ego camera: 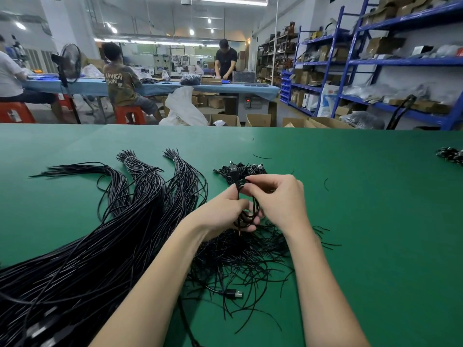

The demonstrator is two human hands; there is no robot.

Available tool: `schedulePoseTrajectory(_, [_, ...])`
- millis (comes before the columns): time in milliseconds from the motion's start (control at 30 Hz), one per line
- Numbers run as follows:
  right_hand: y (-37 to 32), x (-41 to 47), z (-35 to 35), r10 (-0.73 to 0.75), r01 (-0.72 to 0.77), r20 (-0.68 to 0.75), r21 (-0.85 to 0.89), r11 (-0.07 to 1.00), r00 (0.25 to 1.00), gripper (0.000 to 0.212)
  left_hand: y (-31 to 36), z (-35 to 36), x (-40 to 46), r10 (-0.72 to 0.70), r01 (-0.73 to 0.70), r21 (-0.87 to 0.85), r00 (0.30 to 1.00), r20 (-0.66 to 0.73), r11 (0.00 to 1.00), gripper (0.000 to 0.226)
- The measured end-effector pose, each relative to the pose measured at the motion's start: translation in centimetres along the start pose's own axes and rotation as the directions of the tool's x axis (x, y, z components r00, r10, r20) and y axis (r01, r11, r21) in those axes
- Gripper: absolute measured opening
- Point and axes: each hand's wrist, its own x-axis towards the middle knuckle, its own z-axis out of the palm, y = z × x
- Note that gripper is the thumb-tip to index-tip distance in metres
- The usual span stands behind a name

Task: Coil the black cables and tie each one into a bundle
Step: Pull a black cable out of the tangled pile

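A coiled black cable (pixel 246 214) is held between both hands above the green table (pixel 363 209). My left hand (pixel 223 214) grips the coil from the left, with the cable's plug (pixel 233 170) sticking up above it. My right hand (pixel 280 199) pinches the cable near the top of the coil. A big mass of long loose black cables (pixel 100 246) spreads over the left of the table. Under my wrists lies a heap of short black ties (pixel 240 259). A pile of finished bundles (pixel 241 171) sits just beyond my hands.
A loose USB plug (pixel 234 294) lies near the table's front. More black bundles (pixel 451 156) sit at the right edge. Beyond the table are cardboard boxes (pixel 258 120), blue shelving (pixel 375 63) and people working at a blue-covered bench (pixel 150 87).
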Motion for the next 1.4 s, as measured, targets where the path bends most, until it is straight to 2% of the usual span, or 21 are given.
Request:
schedulePoseTrajectory(100, [0.0, -0.4, 0.3, -0.018, 0.018, 0.003, -0.014, 1.0, 1.0, 0.011, 0.1, 0.0, -0.2, 0.007, -0.008, 0.024, 0.999, 0.033, 1.0, 0.028])
schedulePoseTrajectory(267, [0.1, -0.7, 0.8, -0.009, 0.01, -0.014, 0.02, 1.0, 1.0, 0.011, 0.2, -0.2, 0.0, -0.053, 0.057, -0.179, 0.998, 0.028, 0.982, 0.023])
schedulePoseTrajectory(367, [0.3, -0.4, 0.7, 0.017, -0.017, -0.01, 0.009, 1.0, 1.0, 0.012, -0.1, -0.6, 0.1, -0.063, 0.073, -0.205, 0.996, 0.057, 0.976, 0.017])
schedulePoseTrajectory(467, [0.4, -0.1, 0.4, 0.06, -0.057, 0.029, -0.115, 0.992, 0.998, 0.015, -0.6, -0.5, 0.5, -0.062, 0.055, -0.125, 0.997, -0.05, 0.991, 0.016])
schedulePoseTrajectory(567, [0.0, -0.3, 0.1, 0.15, -0.144, 0.024, -0.165, 0.976, 0.988, 0.008, -1.1, -0.6, 1.2, -0.065, 0.009, -0.213, 0.963, -0.26, 0.977, 0.019])
schedulePoseTrajectory(600, [-0.1, -0.3, -0.1, 0.186, -0.171, 0.067, -0.189, 0.967, 0.98, 0.02, -1.3, -0.7, 1.4, -0.07, -0.015, -0.26, 0.946, -0.317, 0.965, 0.018])
schedulePoseTrajectory(667, [-0.6, -0.6, -0.5, 0.295, -0.225, 0.31, -0.241, 0.944, 0.904, 0.04, -1.4, -0.9, 1.6, -0.075, -0.049, -0.293, 0.914, -0.399, 0.955, 0.017])
schedulePoseTrajectory(733, [-1.2, -1.2, 0.0, 0.344, -0.228, 0.492, -0.28, 0.932, 0.8, 0.039, -1.6, -1.0, 1.7, -0.068, -0.054, -0.262, 0.899, -0.432, 0.964, 0.018])
schedulePoseTrajectory(800, [-1.3, -1.7, 0.8, 0.321, -0.204, 0.497, -0.276, 0.939, 0.806, 0.031, -1.4, -0.8, 1.6, -0.064, -0.045, -0.248, 0.908, -0.415, 0.968, 0.015])
schedulePoseTrajectory(867, [-1.3, -2.0, 1.3, 0.311, -0.204, 0.48, -0.263, 0.943, 0.82, 0.03, -1.3, -0.7, 1.7, -0.069, -0.058, -0.304, 0.918, -0.391, 0.951, 0.017])
schedulePoseTrajectory(967, [-1.3, -2.1, 0.9, 0.33, -0.246, 0.547, -0.224, 0.943, 0.769, 0.025, -1.2, -0.9, 1.8, -0.084, -0.114, -0.481, 0.924, -0.372, 0.869, 0.023])
schedulePoseTrajectory(1100, [-0.9, -1.8, 0.2, 0.325, -0.23, 0.591, -0.232, 0.945, 0.738, 0.022, -1.3, -0.9, 1.7, -0.069, -0.121, -0.536, 0.945, -0.321, 0.836, 0.024])
schedulePoseTrajectory(1300, [-0.2, -1.4, -0.7, 0.389, -0.226, 0.645, -0.323, 0.919, 0.657, 0.024, -0.9, -0.6, 1.6, -0.046, -0.113, -0.526, 0.959, -0.28, 0.843, 0.025])
schedulePoseTrajectory(1333, [-0.1, -1.3, -0.8, 0.403, -0.214, 0.652, -0.352, 0.911, 0.643, 0.023, -0.9, -0.6, 1.5, -0.038, -0.107, -0.488, 0.96, -0.278, 0.866, 0.025])
schedulePoseTrajectory(1400, [0.1, -1.3, -1.3, 0.427, -0.191, 0.638, -0.407, 0.893, 0.641, 0.018, -1.1, -0.6, 1.3, 0.004, -0.09, -0.302, 0.962, -0.272, 0.949, 0.026])
